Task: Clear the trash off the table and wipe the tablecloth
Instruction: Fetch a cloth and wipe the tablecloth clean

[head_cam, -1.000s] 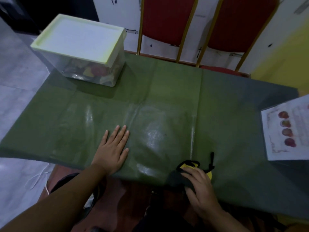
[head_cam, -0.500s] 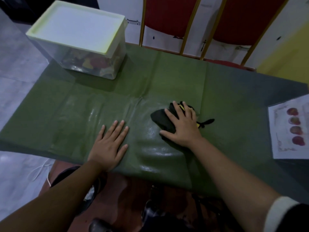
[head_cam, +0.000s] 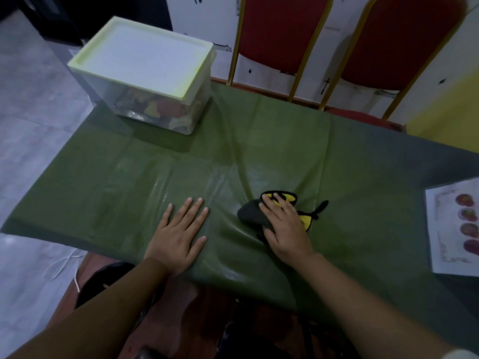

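A green tablecloth (head_cam: 259, 141) covers the table and shines wet near its front edge. My left hand (head_cam: 178, 234) lies flat on the cloth, fingers straight and spread. To its right, my right hand (head_cam: 285, 226) presses a black and yellow wiping cloth (head_cam: 250, 213) against the tablecloth with straight fingers. A black loop of the wiping cloth sticks out to the right of that hand.
A clear plastic bin (head_cam: 155, 110) with a pale green lid stands at the back left and holds colourful wrappers. A printed sheet (head_cam: 451, 229) lies at the right edge. Two red chairs (head_cam: 280, 29) stand behind the table.
My right hand pushed the wiping cloth from the front edge up onto the tablecloth, then drew it slightly back toward me. My left hand stayed flat in place.
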Motion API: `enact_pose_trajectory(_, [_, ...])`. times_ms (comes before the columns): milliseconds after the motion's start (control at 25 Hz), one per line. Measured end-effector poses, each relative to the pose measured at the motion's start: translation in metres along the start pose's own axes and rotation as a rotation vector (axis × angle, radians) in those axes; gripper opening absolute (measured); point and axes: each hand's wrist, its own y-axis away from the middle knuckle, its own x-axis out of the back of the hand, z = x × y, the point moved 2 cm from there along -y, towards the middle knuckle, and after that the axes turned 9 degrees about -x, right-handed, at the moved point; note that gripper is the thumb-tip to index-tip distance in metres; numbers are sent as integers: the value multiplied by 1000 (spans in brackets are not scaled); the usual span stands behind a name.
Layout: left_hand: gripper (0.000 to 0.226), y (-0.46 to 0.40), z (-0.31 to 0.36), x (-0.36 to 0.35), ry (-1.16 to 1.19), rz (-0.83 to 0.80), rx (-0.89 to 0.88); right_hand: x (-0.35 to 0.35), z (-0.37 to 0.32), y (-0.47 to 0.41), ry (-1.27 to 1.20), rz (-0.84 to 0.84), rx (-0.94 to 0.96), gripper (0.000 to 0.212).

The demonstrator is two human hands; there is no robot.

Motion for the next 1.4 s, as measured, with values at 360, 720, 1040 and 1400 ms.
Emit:
enact_pose_trajectory(360, [65,0,1,1,-11,-5,1,-23,-32,92,-24,-76,224,66])
enact_pose_trajectory(720, [64,0,2,2,-4,-8,-5,8,-38,120,-622,34,21,47])
enact_pose_trajectory(1040, [64,0,1,0,-16,-16,-3,39,-22,55,4,75,-91,58])
enact_pose_trajectory(1400, [65,-1,3,0,14,-11,-5,13,-7,55,-137,-34,-233,80])
